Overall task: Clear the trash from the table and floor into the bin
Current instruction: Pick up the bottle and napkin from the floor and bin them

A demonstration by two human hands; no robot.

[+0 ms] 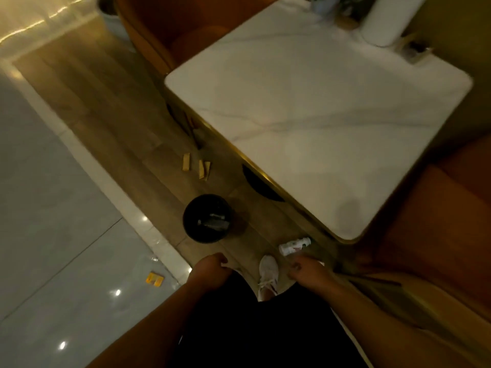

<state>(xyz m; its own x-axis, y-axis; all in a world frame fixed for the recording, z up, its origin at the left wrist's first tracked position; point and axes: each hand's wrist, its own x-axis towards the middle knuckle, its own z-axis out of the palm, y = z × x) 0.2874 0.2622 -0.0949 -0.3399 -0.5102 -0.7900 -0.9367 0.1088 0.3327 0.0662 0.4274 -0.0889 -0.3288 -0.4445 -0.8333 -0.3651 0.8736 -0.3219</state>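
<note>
Head view, nearest first: left hand [210, 264] loosely curled and empty, hanging low over the dark shorts; right hand [303, 269] likewise half curled, fingers pointing down, pinching nothing, though blurred at the tips. Between the two, one white shoe [268, 272] on the wooden floor. Off to the left on the pale tiles, well apart from everything else, a small yellow wrapper [154, 279]. Just beyond the right hand, a white bottle [294, 245] lying on its side near the corner of the bench [265, 179]. Further out, a round black bin [207, 218] standing upright, already holding some dark litter, too dim to name. Past the bin, a few tan scraps [196, 166] scattered on the floor beside the bench edge. Bench top itself bare of trash as far as visible, with only a white cylinder [385, 19] and a plant at the far end. Judged from this: table part seemingly done, floor part in hand, bottle the likely next pick. Calls for bending lower, closing the right hand around the bottle's body, then carrying it left to the bin; scraps and wrapper left for afterwards.
</note>
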